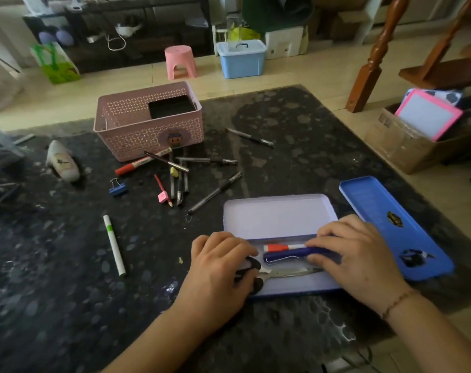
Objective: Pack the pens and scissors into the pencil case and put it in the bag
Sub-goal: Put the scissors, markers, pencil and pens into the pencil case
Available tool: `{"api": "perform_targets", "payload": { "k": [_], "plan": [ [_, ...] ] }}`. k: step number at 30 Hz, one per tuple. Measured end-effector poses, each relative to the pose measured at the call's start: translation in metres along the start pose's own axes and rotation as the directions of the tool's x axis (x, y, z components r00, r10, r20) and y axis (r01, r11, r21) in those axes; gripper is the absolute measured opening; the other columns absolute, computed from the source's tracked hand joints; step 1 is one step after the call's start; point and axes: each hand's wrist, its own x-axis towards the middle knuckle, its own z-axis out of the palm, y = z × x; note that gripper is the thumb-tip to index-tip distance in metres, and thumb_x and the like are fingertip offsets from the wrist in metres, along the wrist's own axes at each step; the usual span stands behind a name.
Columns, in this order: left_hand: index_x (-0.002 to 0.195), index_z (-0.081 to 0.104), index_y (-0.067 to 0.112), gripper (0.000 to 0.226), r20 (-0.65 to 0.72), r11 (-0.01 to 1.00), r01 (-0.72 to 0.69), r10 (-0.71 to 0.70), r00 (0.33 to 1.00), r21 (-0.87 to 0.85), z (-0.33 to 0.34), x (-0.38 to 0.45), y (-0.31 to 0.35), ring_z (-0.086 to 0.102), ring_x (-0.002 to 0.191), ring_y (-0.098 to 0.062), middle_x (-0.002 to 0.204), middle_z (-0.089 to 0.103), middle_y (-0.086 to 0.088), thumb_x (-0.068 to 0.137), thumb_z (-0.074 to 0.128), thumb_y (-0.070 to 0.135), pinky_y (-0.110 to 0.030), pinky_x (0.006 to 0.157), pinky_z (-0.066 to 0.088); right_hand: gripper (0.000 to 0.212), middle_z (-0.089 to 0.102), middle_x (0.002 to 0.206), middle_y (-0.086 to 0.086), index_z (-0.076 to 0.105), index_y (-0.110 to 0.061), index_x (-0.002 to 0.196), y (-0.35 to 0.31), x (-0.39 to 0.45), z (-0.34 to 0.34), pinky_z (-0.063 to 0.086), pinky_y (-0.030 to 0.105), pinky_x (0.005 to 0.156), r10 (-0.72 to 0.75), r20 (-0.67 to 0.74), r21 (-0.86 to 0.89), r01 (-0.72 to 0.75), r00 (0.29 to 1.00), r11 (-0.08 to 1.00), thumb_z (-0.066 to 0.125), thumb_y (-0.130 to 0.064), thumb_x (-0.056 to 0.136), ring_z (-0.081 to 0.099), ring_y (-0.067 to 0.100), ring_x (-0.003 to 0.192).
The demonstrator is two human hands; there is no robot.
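A smooth metal pencil case (280, 219) lies on a glossy, mottled dark table (67, 292) near a perforated plastic basket (137, 130).

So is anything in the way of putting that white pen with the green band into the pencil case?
Nothing visible blocks it. The white pen lies alone left of the pencil case, with bare table between. The left hand covers the case's near-left corner, but the case is open.

surface: dark mat (296, 125)
on it: basket (148, 122), pens (180, 170), clip (118, 188), open case (280, 216), blue lid (390, 224)
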Motion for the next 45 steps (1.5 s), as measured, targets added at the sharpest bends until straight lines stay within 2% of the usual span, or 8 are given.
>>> {"api": "perform_targets", "payload": {
  "k": [6,9,15,21,25,31,40,45],
  "plan": [
    [0.102,0.062,0.035,0.023,-0.04,0.99,0.08,-0.076,0.996,0.113,-0.023,0.006,-0.022,0.049,0.11,-0.008,0.109,0.062,0.018,0.08,0.068,0.038,-0.035,0.096,0.032,0.022,0.061,0.081,-0.022,0.071,-0.036,0.082,-0.008,0.004,-0.005,0.04,0.029,0.067,0.003,0.069,0.003,-0.003,0.998,1.0,0.08,-0.039,0.063,0.051,0.005,0.079],
    [0.109,0.06,0.036,0.03,-0.022,0.9,0.302,-0.311,0.95,0.315,-0.05,0.012,-0.045,0.046,0.113,-0.013,0.115,0.058,0.014,0.082,0.064,0.048,-0.035,0.095,0.033,0.029,0.06,0.077,-0.022,0.069,-0.037,0.077,-0.008,0.006,-0.002,0.04,0.03,0.061,0.018,0.081,0.011,-0.019,0.997,1.0,0.088,-0.033,0.056,0.052,0.006,0.073],
    [0.114,0.052,0.02,0.052,-0.048,0.413,0.74,-0.857,0.513,0.531,-0.104,-0.005,-0.11,0.057,0.111,-0.027,0.121,0.058,-0.005,0.083,0.055,0.061,-0.039,0.084,0.05,0.014,0.057,0.079,-0.026,0.061,-0.044,0.077,-0.003,0.009,0.007,0.045,0.039,0.061,0.032,0.02,0.105,-0.034,0.999,0.994,0.057,-0.054,0.068,0.048,0.006,0.072],
    [0.089,0.06,0.014,0.045,0.052,0.366,0.823,-0.922,0.383,0.433,-0.111,-0.017,-0.136,0.062,0.085,-0.026,0.096,0.064,-0.007,0.082,0.059,0.059,-0.033,0.064,0.046,0.026,0.057,0.079,-0.028,0.063,-0.043,0.081,-0.004,0.007,0.006,0.044,0.036,0.064,0.064,-0.003,0.144,-0.062,0.998,0.988,0.053,-0.066,0.072,0.047,-0.001,0.076],
    [0.082,0.064,0.02,0.024,0.045,0.441,0.787,-0.882,0.469,0.432,-0.113,-0.012,-0.124,0.062,0.079,-0.028,0.088,0.066,-0.007,0.081,0.06,0.043,-0.03,0.062,0.045,0.046,0.063,0.08,-0.014,0.07,-0.027,0.086,-0.017,0.006,-0.003,0.046,0.038,0.067,0.073,-0.115,0.148,-0.056,0.991,0.987,0.045,-0.065,0.082,0.05,0.009,0.073],
    [0.09,0.045,0.035,0.007,0.037,0.864,0.407,-0.436,0.899,0.296,-0.103,0.02,-0.045,0.057,0.066,-0.012,0.075,0.058,0.009,0.094,0.048,0.04,-0.03,0.053,0.041,0.036,0.062,0.094,-0.004,0.067,-0.012,0.105,-0.039,0.008,-0.017,0.037,0.02,0.086,0.084,-0.3,0.19,-0.026,0.95,0.981,0.054,-0.038,0.084,0.053,0.013,0.09],
    [0.086,0.064,0.036,0.007,0.128,0.876,0.416,-0.455,0.881,0.246,-0.082,-0.006,-0.126,0.055,0.092,-0.009,0.092,0.055,0.017,0.082,0.069,0.039,-0.035,0.082,0.05,0.038,0.066,0.095,0.002,0.068,-0.018,0.101,-0.015,0.009,-0.001,0.035,0.023,0.092,0.169,-0.272,0.243,-0.103,0.947,0.965,0.051,-0.045,0.081,0.059,0.025,0.09],
    [0.086,0.063,0.038,0.009,0.054,0.907,0.396,-0.407,0.912,0.144,-0.083,0.02,-0.136,0.056,0.093,-0.01,0.094,0.058,0.018,0.081,0.069,0.041,-0.032,0.084,0.048,0.037,0.065,0.102,-0.008,0.063,-0.032,0.106,-0.005,0.014,0.005,0.046,0.045,0.084,0.18,-0.259,0.299,-0.098,0.949,0.949,0.045,-0.057,0.085,0.058,0.022,0.086]
  ]
}}
